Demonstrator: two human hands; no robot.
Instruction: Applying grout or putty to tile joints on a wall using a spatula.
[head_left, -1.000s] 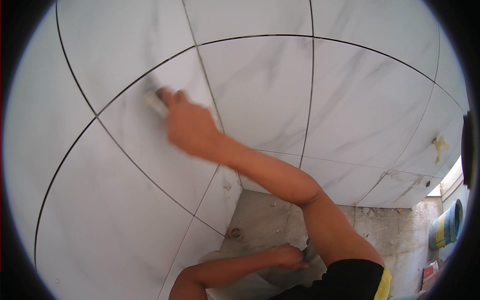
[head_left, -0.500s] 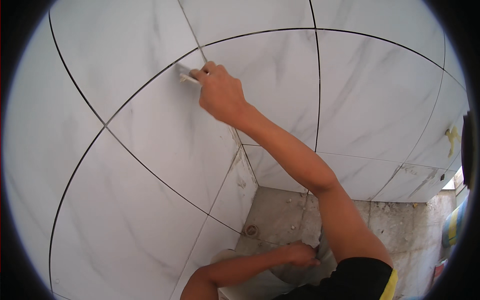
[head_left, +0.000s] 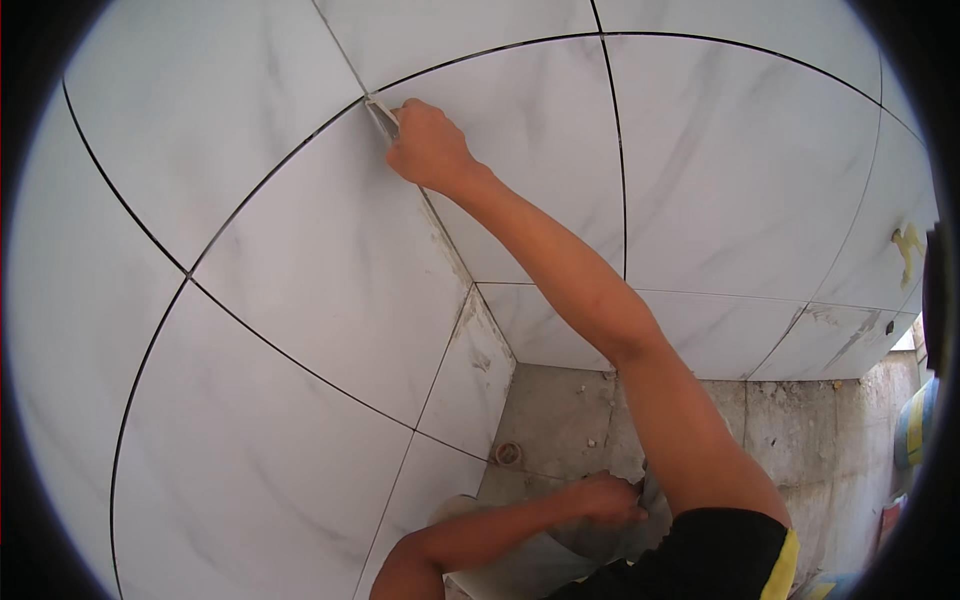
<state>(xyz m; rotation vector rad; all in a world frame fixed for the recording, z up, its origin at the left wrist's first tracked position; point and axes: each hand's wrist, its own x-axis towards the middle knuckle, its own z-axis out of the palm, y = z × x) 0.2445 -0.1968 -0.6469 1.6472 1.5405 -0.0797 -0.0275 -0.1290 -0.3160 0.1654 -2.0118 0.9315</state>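
Observation:
My right hand (head_left: 430, 145) reaches up to the inner corner of a tiled wall, closed around a small flat scraper (head_left: 383, 118). The scraper's tip touches the corner seam where the horizontal joint meets it. White tiles (head_left: 300, 240) with grey veining cover both walls, with dark thin joints between them. Low down, near my knees, my left hand (head_left: 610, 498) is closed, its fingers curled around a dark thing that I cannot make out.
Pale smears of dried grout (head_left: 440, 240) mark the lower corner. The dusty grey floor (head_left: 550, 410) has a round drain pipe (head_left: 508, 454) near the left wall, with small crumbs about. At the far right stands a blue and yellow bag (head_left: 912, 425); a yellow smear (head_left: 908, 250) sticks to the tile.
My right hand has moved the scraper along the horizontal joint to the right, up to the corner seam. The view has shifted slightly; my left hand stays low.

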